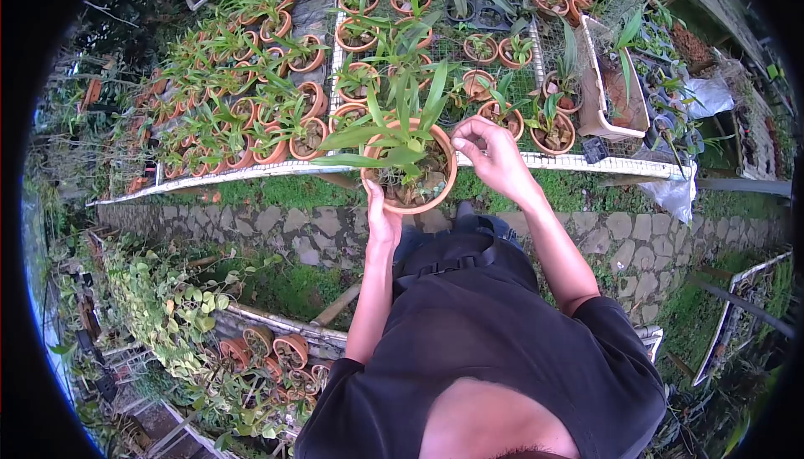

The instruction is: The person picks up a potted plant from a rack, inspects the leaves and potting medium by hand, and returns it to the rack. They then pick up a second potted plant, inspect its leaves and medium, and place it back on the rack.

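Note:
A round terracotta pot (453,176) is held up in front of my body, with a long-leaved green plant (404,154) growing in it and chunky brown material around its base. My left hand (383,218) grips the pot at its lower left side, the thumb lying along the outer wall. By the upper right rim is my right hand (490,153), its thumb and index finger curled close together. Whether those fingers hold anything is too small to tell.
Rows of potted plants stand on a white-edged mesh bench (536,160) ahead. A rectangular planter (590,99) is at the bench's right. Below runs a stone path (620,237). More pots (291,350) sit on a lower-left bench.

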`<control>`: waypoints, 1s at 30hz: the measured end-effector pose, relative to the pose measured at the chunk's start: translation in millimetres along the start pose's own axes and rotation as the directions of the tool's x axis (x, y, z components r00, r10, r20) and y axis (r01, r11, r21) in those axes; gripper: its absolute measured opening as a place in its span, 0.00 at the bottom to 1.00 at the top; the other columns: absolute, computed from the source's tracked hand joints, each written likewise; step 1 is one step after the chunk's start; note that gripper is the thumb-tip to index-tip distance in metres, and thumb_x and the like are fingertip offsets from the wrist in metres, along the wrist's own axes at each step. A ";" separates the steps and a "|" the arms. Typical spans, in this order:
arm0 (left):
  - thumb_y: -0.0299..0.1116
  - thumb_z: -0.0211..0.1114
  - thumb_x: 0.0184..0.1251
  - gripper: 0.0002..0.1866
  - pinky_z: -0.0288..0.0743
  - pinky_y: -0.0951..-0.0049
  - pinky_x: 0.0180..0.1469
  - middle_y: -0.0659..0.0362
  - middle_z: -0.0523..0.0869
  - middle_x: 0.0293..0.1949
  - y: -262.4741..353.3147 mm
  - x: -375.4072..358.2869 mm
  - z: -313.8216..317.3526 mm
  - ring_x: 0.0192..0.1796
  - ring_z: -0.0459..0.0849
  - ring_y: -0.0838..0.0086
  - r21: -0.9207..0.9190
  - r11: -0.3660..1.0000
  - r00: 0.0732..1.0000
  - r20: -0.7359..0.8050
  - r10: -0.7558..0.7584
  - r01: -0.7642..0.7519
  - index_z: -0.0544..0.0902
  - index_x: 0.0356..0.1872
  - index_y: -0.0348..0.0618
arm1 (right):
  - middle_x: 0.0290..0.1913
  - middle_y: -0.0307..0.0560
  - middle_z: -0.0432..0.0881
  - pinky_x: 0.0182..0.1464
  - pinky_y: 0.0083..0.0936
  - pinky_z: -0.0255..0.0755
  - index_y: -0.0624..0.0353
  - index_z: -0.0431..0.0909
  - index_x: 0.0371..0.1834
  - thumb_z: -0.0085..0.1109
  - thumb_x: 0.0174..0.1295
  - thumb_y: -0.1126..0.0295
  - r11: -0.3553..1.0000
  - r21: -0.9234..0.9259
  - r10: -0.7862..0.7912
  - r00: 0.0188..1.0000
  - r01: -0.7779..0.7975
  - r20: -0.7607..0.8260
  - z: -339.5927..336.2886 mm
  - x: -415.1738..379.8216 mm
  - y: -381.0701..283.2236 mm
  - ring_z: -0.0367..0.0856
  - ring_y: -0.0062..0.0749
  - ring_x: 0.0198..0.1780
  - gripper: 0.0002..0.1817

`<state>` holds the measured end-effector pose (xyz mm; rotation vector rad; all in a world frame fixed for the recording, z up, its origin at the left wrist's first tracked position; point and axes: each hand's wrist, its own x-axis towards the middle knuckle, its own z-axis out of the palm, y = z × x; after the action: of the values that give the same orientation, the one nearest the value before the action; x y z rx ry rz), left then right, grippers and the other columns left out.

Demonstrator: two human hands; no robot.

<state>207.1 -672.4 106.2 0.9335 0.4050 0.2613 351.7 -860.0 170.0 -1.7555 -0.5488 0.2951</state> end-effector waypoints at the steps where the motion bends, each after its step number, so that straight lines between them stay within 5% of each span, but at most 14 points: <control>1: 0.54 0.47 0.80 0.35 0.63 0.49 0.74 0.53 0.59 0.76 1.3 1.1 1.0 0.75 0.64 0.59 -0.001 1.000 1.000 0.011 0.006 -0.006 0.49 0.79 0.52 | 0.34 0.44 0.83 0.39 0.26 0.74 0.68 0.80 0.39 0.62 0.66 0.75 0.999 -0.007 0.035 0.999 -0.035 -0.011 -1.5 -0.9 -3.9 0.81 0.25 0.34 0.06; 11: 0.53 0.46 0.80 0.34 0.63 0.51 0.74 0.55 0.59 0.76 11.3 9.3 -7.1 0.75 0.64 0.59 0.008 1.000 0.992 0.121 0.020 -0.021 0.49 0.79 0.53 | 0.37 0.34 0.85 0.42 0.14 0.74 0.65 0.81 0.43 0.62 0.69 0.73 0.969 0.226 0.108 0.994 -0.105 -0.003 6.3 1.6 -22.3 0.79 0.11 0.37 0.06; 19: 0.54 0.47 0.80 0.34 0.65 0.51 0.73 0.54 0.62 0.75 40.3 15.0 -39.6 0.73 0.66 0.59 -0.093 0.995 0.990 0.140 -0.012 0.025 0.51 0.79 0.51 | 0.36 0.33 0.85 0.41 0.14 0.75 0.62 0.82 0.42 0.63 0.69 0.72 0.934 0.356 0.077 0.994 -0.042 -0.083 35.4 -2.0 -44.1 0.79 0.13 0.35 0.05; 20: 0.54 0.47 0.80 0.34 0.65 0.51 0.73 0.54 0.63 0.74 46.0 16.9 -46.3 0.73 0.67 0.59 -0.106 0.994 0.990 0.139 -0.014 0.029 0.52 0.78 0.50 | 0.35 0.34 0.85 0.40 0.16 0.75 0.63 0.82 0.43 0.64 0.68 0.72 0.956 0.288 0.094 0.990 -0.061 -0.102 36.8 -4.9 -46.5 0.79 0.13 0.36 0.06; 22: 0.55 0.46 0.80 0.34 0.65 0.51 0.73 0.54 0.64 0.74 53.2 21.1 -65.0 0.73 0.67 0.60 -0.086 0.996 0.990 0.141 0.006 0.006 0.52 0.78 0.50 | 0.33 0.39 0.86 0.41 0.25 0.77 0.64 0.83 0.44 0.65 0.64 0.74 0.973 -0.210 0.064 0.989 -0.090 -0.131 36.7 -14.9 -66.3 0.83 0.25 0.34 0.08; 23: 0.55 0.46 0.80 0.34 0.64 0.51 0.73 0.54 0.63 0.74 58.1 23.4 -72.5 0.73 0.67 0.60 -0.076 0.997 0.989 0.146 0.026 -0.016 0.52 0.78 0.50 | 0.38 0.46 0.86 0.47 0.34 0.78 0.63 0.84 0.44 0.66 0.60 0.76 0.823 -0.567 -0.008 0.996 -0.044 -0.088 37.6 -22.5 -85.6 0.86 0.40 0.41 0.10; 26: 0.55 0.44 0.81 0.34 0.63 0.52 0.74 0.54 0.62 0.74 76.5 24.8 -87.6 0.74 0.65 0.61 -0.017 0.998 0.985 0.163 0.062 -0.060 0.51 0.79 0.49 | 0.45 0.50 0.84 0.54 0.38 0.76 0.62 0.85 0.43 0.65 0.58 0.76 0.736 -0.671 -0.214 0.970 0.083 -0.115 70.5 -25.2 -117.9 0.83 0.48 0.50 0.10; 28: 0.54 0.46 0.80 0.36 0.58 0.53 0.76 0.53 0.58 0.76 84.3 24.6 -99.2 0.76 0.60 0.61 0.012 0.998 0.979 0.198 0.057 -0.061 0.48 0.79 0.48 | 0.48 0.52 0.82 0.58 0.39 0.74 0.63 0.85 0.43 0.66 0.57 0.75 0.838 -0.523 -0.206 0.978 0.154 -0.042 101.1 -15.1 -117.6 0.81 0.47 0.54 0.10; 30: 0.53 0.48 0.80 0.39 0.50 0.55 0.79 0.52 0.51 0.79 89.3 29.6 -114.7 0.80 0.52 0.62 0.025 0.998 0.965 0.258 0.042 -0.050 0.43 0.80 0.47 | 0.48 0.53 0.82 0.56 0.42 0.75 0.65 0.84 0.42 0.64 0.56 0.77 0.770 -0.627 -0.156 0.988 0.121 -0.001 131.6 -9.8 -114.9 0.81 0.49 0.52 0.11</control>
<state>178.6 -527.0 112.2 0.9941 0.1486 0.1734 257.2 -733.8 246.1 -2.3444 -0.7968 -0.0594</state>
